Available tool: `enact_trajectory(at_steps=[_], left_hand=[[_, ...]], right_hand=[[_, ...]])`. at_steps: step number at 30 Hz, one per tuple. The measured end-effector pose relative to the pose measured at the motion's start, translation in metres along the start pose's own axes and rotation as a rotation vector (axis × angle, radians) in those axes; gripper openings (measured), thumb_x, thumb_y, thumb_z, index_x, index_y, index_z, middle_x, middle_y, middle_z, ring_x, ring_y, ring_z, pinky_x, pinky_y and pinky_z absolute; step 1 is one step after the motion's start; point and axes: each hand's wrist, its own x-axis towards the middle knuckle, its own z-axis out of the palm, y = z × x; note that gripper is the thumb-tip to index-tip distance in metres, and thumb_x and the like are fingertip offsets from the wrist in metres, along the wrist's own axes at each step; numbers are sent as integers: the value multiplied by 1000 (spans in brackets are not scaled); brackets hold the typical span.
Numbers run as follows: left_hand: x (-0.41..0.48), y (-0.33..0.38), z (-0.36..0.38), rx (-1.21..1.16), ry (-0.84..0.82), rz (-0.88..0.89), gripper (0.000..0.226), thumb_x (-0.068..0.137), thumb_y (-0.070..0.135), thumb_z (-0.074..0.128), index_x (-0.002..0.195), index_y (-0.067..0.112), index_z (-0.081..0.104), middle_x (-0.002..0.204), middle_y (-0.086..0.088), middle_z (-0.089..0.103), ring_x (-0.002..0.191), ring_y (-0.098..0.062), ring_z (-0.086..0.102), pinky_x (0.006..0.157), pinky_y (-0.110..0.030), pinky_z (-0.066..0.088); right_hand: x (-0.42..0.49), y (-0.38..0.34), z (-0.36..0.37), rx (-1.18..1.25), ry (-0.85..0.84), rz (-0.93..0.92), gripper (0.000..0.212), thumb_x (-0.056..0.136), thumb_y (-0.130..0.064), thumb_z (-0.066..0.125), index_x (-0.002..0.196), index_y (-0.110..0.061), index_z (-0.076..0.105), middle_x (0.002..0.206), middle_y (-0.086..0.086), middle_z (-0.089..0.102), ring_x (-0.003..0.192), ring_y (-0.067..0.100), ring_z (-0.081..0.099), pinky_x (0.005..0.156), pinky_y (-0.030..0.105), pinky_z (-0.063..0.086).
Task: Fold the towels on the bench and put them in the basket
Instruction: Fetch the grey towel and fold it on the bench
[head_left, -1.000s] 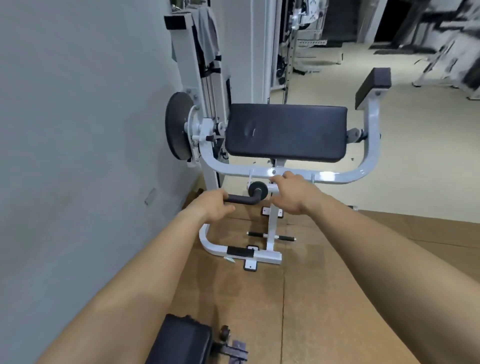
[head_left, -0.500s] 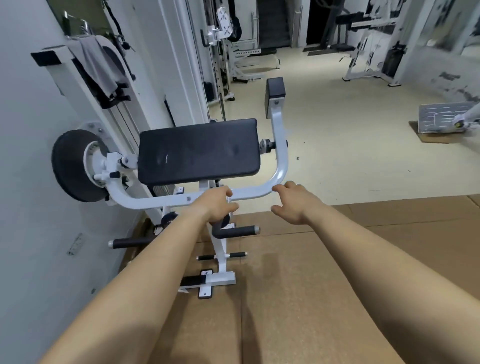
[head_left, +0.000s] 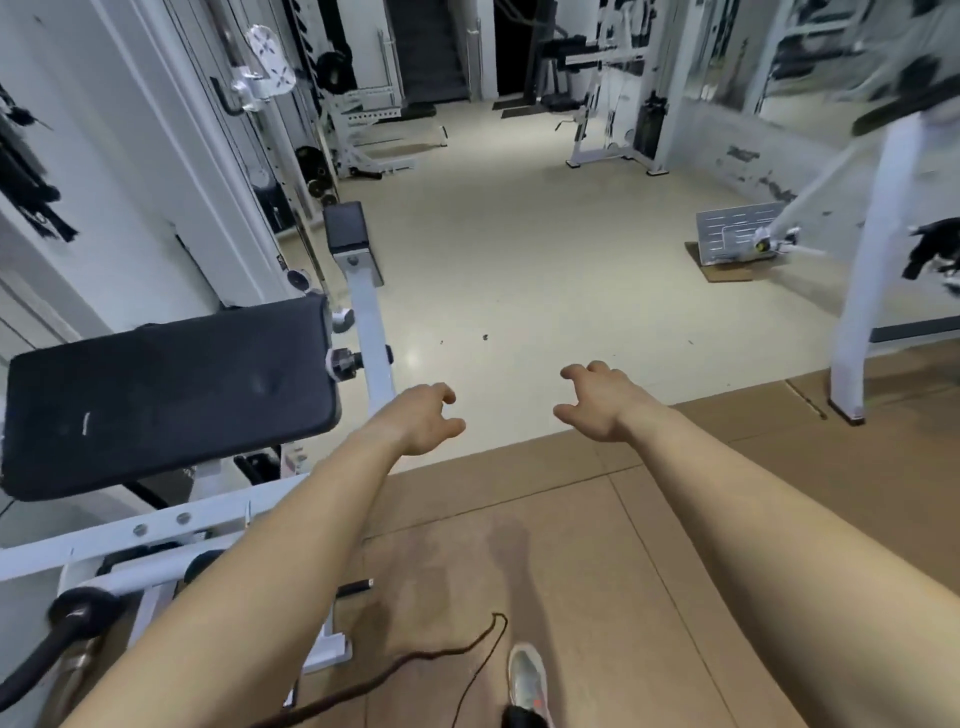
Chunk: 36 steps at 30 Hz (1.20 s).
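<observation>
Single head view, wide-angle, facing forward-down across gym floor (head_left: 519, 260).

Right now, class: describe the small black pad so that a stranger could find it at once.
Start at the big black padded bench on the left. A white upright post rises at its right end, and the small black pad caps it. It is far smaller than the bench.

Gym room: pale floor (head_left: 519, 249), brown mats (head_left: 571, 571), white machines, white wall (head_left: 130, 156).

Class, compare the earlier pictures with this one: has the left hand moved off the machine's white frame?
Yes. The left hand has let go of the white frame and now hangs open to its right, over the floor.
</observation>
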Motion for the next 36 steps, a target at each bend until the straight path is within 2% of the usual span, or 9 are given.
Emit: enact_trajectory(at_steps=[9,20,28,36], left_hand=[[220,53,-37,-75,-19,12,54,94,42,57,142,20,44,139,-1,51,121,-22,52,98,-35,43],[439,54,-103,-109,-14,-66,56,93,43,57,142,20,43,141,-3,49,123,-22,51,103,-40,44],[585,-6,-165,-130,40,-294,56,93,44,58,142,20,44,140,-3,51,121,-22,52,101,-39,44],[672,-97,-251,-226,137,-575,57,92,45,57,142,21,44,139,-4,51,122,-22,52,102,-41,44]], right_hand=[[193,71,-80,-68,-21,38,63,99,-40,48,156,-21,27,152,11,33,138,33,34,106,46,41],[442,79,-145,-134,-100,-87,62,99,-39,48,155,-22,27,152,8,34,138,30,34,105,48,42],[657,26,-178,-190,-185,-332,61,99,-40,50,154,-21,29,149,8,36,136,31,37,103,43,42],[840,-115,-220,-275,-219,-659,61,97,-40,51,152,-21,32,147,12,40,133,33,40,104,43,41]])
